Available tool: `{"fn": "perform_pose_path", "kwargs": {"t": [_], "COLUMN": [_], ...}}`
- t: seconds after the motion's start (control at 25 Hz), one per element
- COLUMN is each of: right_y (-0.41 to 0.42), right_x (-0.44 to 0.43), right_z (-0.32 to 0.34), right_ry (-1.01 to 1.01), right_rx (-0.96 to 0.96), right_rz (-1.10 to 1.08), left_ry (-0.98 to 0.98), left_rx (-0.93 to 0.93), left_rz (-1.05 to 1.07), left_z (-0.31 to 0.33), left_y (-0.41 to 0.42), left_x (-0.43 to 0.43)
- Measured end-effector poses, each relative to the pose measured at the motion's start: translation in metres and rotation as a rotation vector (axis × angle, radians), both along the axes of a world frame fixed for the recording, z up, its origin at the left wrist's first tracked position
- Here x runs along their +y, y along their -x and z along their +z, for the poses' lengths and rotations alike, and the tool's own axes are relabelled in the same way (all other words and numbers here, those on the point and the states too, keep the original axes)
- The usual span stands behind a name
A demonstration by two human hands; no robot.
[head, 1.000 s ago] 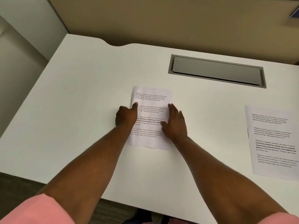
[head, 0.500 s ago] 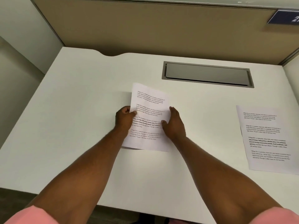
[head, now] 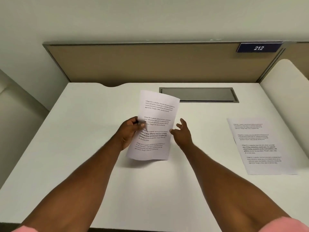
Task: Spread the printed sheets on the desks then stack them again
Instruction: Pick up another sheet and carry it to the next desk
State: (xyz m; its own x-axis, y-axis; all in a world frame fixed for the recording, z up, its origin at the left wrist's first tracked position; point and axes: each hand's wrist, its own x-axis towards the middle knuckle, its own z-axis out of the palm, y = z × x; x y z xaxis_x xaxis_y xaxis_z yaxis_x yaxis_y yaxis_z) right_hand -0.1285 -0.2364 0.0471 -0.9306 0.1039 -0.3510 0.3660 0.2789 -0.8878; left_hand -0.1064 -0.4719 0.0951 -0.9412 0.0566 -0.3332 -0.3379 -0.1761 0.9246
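The left hand is pinching the lifted sheet at its nine o'clock edge, above the tabletop; thin and floppy, it is curling. The right hand is hovering released at its three o'clock. A second sheet is lying flat farther right.

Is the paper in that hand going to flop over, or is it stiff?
Probably floppy: the held sheet curves, its bottom edge wavy, pinched only by the left hand. It looks light, so one hand seems enough. The right hand is open beside it.
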Motion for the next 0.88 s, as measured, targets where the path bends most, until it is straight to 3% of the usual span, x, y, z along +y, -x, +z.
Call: {"fn": "perform_pose_path", "kwargs": {"t": [0.2, 0.48, 0.88], "right_y": [-0.016, -0.054, -0.141], "right_x": [0.019, 0.098, 0.285], "right_z": [0.029, 0.06, 0.073], "right_ry": [0.05, -0.003, -0.045], "right_rx": [0.117, 0.3, 0.342], "right_rz": [-0.122, -0.377, -0.603], "left_ry": [0.038, 0.191, 0.226], "left_rx": [0.045, 0.099, 0.159], "left_rz": [-0.103, -0.043, -0.203], "left_z": [0.028, 0.042, 0.052], "left_y": [-0.004, -0.008, -0.04], "left_x": [0.014, 0.065, 0.26]}}
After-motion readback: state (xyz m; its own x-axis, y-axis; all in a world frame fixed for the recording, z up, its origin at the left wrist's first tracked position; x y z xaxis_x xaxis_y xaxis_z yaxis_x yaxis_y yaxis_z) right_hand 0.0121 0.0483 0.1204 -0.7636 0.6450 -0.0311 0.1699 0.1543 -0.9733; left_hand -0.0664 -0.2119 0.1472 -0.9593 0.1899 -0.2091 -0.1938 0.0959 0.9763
